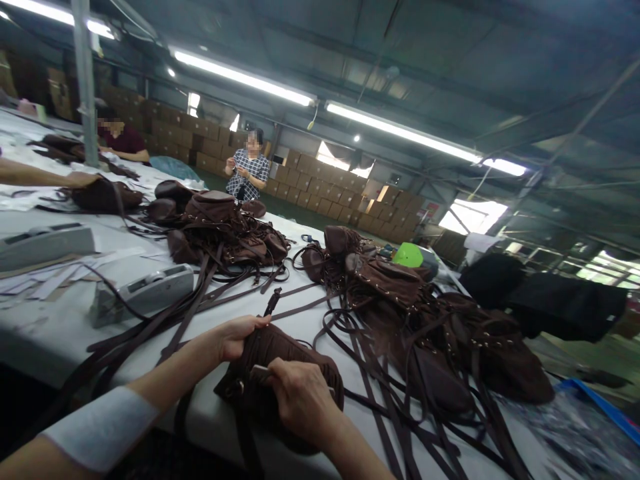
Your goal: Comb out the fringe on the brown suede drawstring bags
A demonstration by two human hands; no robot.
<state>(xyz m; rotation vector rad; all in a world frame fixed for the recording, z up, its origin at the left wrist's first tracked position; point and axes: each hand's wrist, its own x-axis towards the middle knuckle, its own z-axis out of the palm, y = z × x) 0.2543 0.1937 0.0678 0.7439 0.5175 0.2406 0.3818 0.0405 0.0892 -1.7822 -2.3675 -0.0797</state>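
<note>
A dark brown bag (pixel 317 363) with gathered sides lies at the near edge of the white table. My left hand (pixel 243 335) is closed on its upper left edge, thumb along the top, with a short dark strap end (pixel 273 301) standing up beside the fingertips. Over the front of the bag, my right hand (pixel 300 393) is closed round a small metal tool (pixel 259 368). Its pale tip pokes out by the index finger, against the bag; the rest is mostly hidden, so its kind is unclear. A metal ring (pixel 241 387) shows on the bag's left side.
Piles of brown bags (pixel 390 283) with long trailing straps lie right and ahead (pixel 225 227). Grey tape dispensers (pixel 150 290) stand left. A co-worker's arm (pixel 47 175) reaches onto a bag at far left. Another person (pixel 249 167) stands across the table. A blue-edged bin (pixel 600 407) sits right.
</note>
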